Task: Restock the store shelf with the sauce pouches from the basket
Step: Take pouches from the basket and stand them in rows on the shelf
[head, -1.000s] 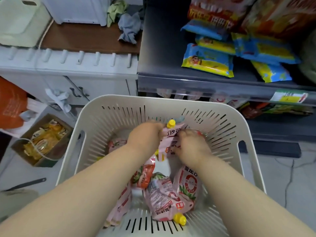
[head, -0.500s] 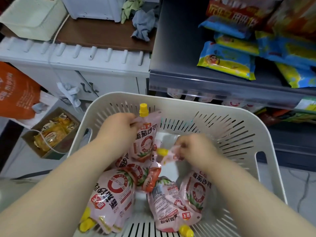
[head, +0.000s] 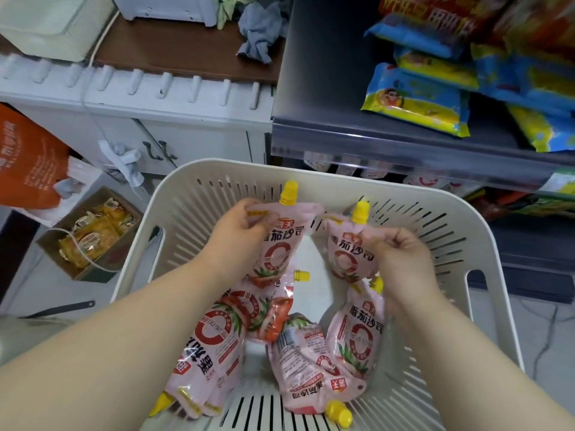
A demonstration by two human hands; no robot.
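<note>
Sauce pouches (head: 357,337) lie in the basket (head: 236,171); over it, the left hand (head: 239,234) grips one upright pouch (head: 281,247) and the right hand (head: 401,259) pinches a second pouch (head: 343,256).

The basket (head: 435,219) looked like matt cream plastic, the pouches (head: 280,244) glossy pink film with yellow plastic caps (head: 288,191); the shelf (head: 326,88) was dull grey metal.

This is a small shop. Beyond the fingers (head: 392,241) runs a dark store shelf (head: 326,88) with a clear price rail (head: 404,155) and a shelf label (head: 560,183), stacked with bright snack packets (head: 413,101). Below the fingers, a basket (head: 311,172) holds identical tomato sauce pouches (head: 354,331). Far left of them is a carton (head: 96,273) of packaged goods.
</note>
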